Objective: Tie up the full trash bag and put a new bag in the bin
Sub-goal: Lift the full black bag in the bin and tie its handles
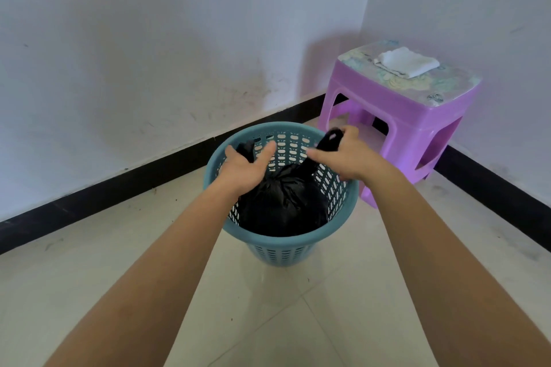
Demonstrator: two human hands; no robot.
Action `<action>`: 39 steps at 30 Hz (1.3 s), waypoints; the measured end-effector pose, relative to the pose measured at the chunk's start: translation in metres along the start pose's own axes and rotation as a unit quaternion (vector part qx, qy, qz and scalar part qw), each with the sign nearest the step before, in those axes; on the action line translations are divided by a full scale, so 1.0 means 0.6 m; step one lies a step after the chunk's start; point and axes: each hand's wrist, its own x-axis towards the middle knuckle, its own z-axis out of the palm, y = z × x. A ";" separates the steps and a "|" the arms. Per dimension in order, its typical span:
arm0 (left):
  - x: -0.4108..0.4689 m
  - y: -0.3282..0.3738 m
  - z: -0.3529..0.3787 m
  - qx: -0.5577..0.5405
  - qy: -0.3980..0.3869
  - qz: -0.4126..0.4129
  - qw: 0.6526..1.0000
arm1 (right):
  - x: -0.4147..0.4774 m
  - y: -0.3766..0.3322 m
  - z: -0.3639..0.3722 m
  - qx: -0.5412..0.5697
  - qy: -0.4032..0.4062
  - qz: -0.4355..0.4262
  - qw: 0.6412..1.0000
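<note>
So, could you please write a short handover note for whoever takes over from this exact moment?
Left hand: shut on one handle of the black trash bag.
Right hand: shut on the other handle, pulled up and outward.
The bag sits in the teal bin, neck gathered; the knot looks started, though whether it is finished is unclear.
A folded white item lies on the purple stool; it may be the new bag.
Left: finish tying, lift the bag out, line the bin.
</note>
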 end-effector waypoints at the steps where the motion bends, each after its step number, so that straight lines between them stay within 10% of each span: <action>1: 0.007 -0.010 0.002 0.006 -0.006 0.006 1.000 | 0.001 0.005 -0.002 -0.018 -0.004 0.010 1.000; 9: 0.024 -0.039 0.035 -0.144 0.028 -0.061 0.987 | 0.017 0.008 0.059 -0.040 0.070 -0.015 0.997; 15: 0.042 -0.045 0.035 -0.220 -0.001 -0.116 0.969 | 0.036 0.003 0.100 -0.108 -0.046 0.069 0.991; 26: 0.029 -0.008 0.019 -0.214 0.116 0.141 0.960 | 0.061 0.021 0.102 0.218 0.092 -0.030 0.971; 31: 0.008 0.041 -0.005 -0.348 0.034 0.205 0.914 | 0.034 -0.011 0.070 0.264 0.142 -0.161 0.940; 39: 0.003 0.027 -0.010 -0.291 -0.094 0.110 0.946 | 0.026 -0.050 0.060 0.364 0.097 -0.067 0.924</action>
